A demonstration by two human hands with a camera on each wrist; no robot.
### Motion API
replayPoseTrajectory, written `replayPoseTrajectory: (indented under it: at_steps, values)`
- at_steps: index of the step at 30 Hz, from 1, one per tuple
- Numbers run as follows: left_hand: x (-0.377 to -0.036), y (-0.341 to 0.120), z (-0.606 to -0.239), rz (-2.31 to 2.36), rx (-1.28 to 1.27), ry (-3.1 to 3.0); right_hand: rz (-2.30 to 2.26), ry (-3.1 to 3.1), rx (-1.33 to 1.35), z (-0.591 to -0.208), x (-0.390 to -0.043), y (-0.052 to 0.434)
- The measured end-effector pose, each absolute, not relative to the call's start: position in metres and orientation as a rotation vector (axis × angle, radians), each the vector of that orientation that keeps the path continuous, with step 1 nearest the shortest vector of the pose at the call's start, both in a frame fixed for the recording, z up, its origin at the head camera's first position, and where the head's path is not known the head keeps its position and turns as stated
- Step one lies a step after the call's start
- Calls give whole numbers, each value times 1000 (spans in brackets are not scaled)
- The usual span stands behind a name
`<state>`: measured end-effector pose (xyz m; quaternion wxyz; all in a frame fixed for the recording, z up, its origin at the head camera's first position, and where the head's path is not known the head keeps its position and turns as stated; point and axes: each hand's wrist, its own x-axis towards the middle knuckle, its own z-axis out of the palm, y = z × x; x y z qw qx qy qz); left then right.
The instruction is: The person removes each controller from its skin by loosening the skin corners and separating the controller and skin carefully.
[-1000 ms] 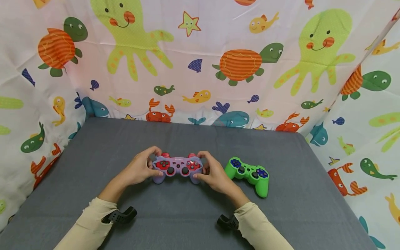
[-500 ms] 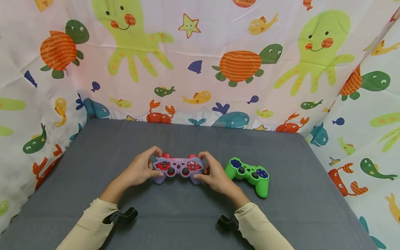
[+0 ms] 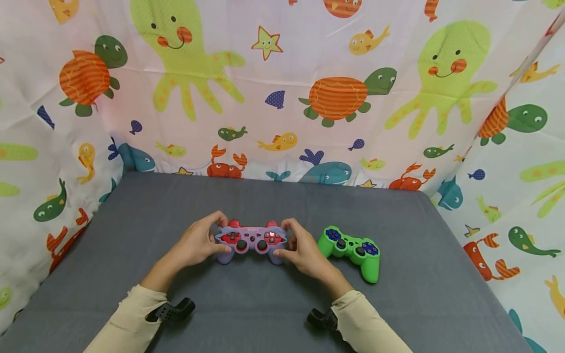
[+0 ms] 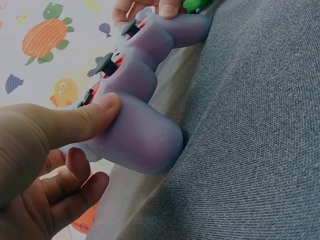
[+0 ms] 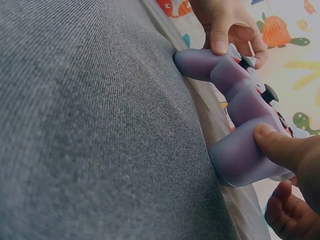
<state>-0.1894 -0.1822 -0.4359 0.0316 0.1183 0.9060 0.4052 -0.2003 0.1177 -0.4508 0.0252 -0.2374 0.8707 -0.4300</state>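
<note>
A red game controller (image 3: 233, 223) in a translucent purple silicone cover (image 3: 252, 233) sits between both hands on the grey cloth. My left hand (image 3: 197, 241) pinches its left end, thumb on the front of the cover and index finger at the top corner. At the opposite end, my right hand (image 3: 304, 249) pinches the cover in the same way. The cover's upper edge bows over the red face at both ends, partly hiding the button pads. Both wrist views show the thumbs pressing the cover by the grips, whose ends are down at the cloth. The controller's underside is hidden.
A green-covered controller (image 3: 349, 250) with blue button pads lies just right of my right hand. The grey cloth-covered table (image 3: 273, 314) is bounded behind and at the sides by a white sea-animal curtain (image 3: 282, 63). Each wrist carries a black camera mount.
The cover's upper edges at both ends have shifted over the red face and now overlap the button pads. Both hands keep their pinch. The head view has tilted slightly up.
</note>
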Motion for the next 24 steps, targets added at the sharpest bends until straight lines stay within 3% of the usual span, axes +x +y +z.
replayPoseTrajectory:
  at_steps: [24]
  values:
    - [-188, -183, -437, 1262, 347, 2763, -1323, 2698, -722, -450, -200, 116]
